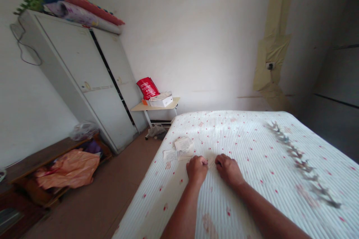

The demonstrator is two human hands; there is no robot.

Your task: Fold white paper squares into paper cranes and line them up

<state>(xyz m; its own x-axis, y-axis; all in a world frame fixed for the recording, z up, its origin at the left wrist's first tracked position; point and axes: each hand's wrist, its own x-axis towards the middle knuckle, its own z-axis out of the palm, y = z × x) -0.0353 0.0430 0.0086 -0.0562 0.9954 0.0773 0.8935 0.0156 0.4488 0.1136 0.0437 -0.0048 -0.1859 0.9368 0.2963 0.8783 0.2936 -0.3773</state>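
Indoors, left hand (197, 168) and right hand (229, 171) curl fingers (220, 159) over the dotted bedspread (246, 138), grip unclear; a wardrobe (86, 71) beyond.

One left hand (197, 169), one right hand (229, 170), three slips (183, 143) left of them, one bed (249, 194) before me, one table (139, 107) far left, one cabinet (70, 52), one socket (270, 66) far right

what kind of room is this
Probably a bedroom: a wide, bed-like surface with a ribbed, dotted cover fills the foreground, a tall grey cabinet with mats on top stands at the left, and a small table is near the far wall.
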